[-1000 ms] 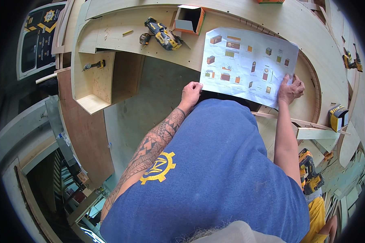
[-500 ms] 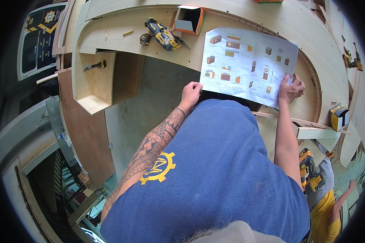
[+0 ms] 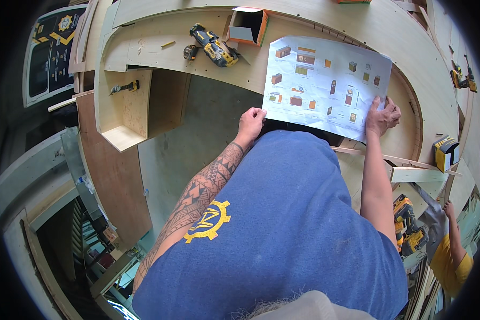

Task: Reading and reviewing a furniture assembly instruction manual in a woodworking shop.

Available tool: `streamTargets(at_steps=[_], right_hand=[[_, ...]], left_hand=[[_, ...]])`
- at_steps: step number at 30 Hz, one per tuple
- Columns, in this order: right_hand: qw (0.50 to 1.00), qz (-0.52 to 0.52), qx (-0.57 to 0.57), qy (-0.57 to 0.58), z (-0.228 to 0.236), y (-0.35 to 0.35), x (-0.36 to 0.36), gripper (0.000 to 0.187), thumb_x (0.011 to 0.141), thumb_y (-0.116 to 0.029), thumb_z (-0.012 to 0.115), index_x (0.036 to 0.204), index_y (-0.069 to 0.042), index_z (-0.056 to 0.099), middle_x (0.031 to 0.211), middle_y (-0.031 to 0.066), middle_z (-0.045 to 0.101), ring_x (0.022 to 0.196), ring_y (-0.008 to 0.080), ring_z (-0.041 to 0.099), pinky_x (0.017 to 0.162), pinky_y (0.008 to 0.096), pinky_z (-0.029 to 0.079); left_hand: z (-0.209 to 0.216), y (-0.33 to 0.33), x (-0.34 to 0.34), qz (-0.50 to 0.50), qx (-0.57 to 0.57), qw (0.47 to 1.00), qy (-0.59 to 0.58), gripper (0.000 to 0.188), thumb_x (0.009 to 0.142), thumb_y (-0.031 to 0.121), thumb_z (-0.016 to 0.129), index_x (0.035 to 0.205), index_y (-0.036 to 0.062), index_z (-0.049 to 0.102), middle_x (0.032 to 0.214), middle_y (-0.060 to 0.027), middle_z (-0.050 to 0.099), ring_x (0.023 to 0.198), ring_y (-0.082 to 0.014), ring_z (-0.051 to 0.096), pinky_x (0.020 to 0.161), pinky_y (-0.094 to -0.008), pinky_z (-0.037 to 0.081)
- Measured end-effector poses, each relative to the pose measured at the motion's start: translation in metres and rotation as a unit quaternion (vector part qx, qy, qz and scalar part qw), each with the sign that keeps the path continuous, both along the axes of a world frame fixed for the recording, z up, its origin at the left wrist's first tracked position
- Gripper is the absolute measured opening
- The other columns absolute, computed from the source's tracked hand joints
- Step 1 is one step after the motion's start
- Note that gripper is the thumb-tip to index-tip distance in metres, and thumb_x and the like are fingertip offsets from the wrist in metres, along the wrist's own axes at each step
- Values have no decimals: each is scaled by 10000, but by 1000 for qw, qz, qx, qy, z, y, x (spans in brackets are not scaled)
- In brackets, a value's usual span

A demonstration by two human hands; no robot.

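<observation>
A large white sheet (image 3: 314,80) printed with small coloured furniture drawings lies tilted over the curved wooden workpiece. My left hand (image 3: 252,124) pinches its lower left corner between thumb and fingers. At the right edge, my right hand (image 3: 383,116) grips the paper with its fingers curled round the side. Left of the sheet, a yellow and black power tool (image 3: 214,47) rests on the plywood. Beside that tool sits a small black and yellow tape measure (image 3: 190,52).
An open box (image 3: 248,26) stands behind the power tool. Another tool (image 3: 125,87) lies in the wooden compartment (image 3: 124,136) at left. A black and yellow box (image 3: 445,153) and several power tools (image 3: 410,229) are at right, near a person in yellow (image 3: 450,266).
The person in yellow at the lower right has moved further right, with the arm now raised higher. My hands and the sheet stay practically where they were.
</observation>
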State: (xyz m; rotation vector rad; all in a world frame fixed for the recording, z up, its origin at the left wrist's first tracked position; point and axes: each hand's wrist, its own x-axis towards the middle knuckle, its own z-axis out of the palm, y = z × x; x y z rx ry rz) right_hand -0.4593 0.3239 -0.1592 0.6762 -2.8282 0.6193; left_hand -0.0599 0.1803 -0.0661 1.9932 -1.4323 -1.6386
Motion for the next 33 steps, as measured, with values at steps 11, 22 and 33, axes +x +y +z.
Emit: streamTargets(at_steps=[11, 22, 33], right_hand=[[1000, -1, -3, -3, 1, -1, 0, 472, 887, -477, 714, 1264, -201, 647, 1320, 129, 446, 1251, 368, 430, 1096, 516, 355], [1000, -3, -4, -6, 1, -1, 0, 478, 883, -473, 719, 1272, -207, 635, 1332, 124, 440, 1263, 368, 420, 1104, 516, 347], [1000, -2, -5, -10, 2, -1, 1, 472, 883, -463, 717, 1268, -201, 639, 1334, 122, 436, 1261, 376, 414, 1098, 515, 358]], left_hand=[[-4, 1, 2, -5, -6, 1000, -1, 243, 981, 250, 693, 1018, 9, 703, 854, -22, 697, 735, -85, 624, 653, -261, 525], [-1, 1, 1, 5, 3, 1000, 13, 225, 983, 236, 692, 1003, 12, 696, 848, -18, 685, 747, -87, 622, 668, -256, 526], [-1, 0, 1, 0, -3, 1000, 11, 237, 984, 245, 694, 995, 8, 693, 844, -18, 684, 736, -86, 614, 656, -257, 518]])
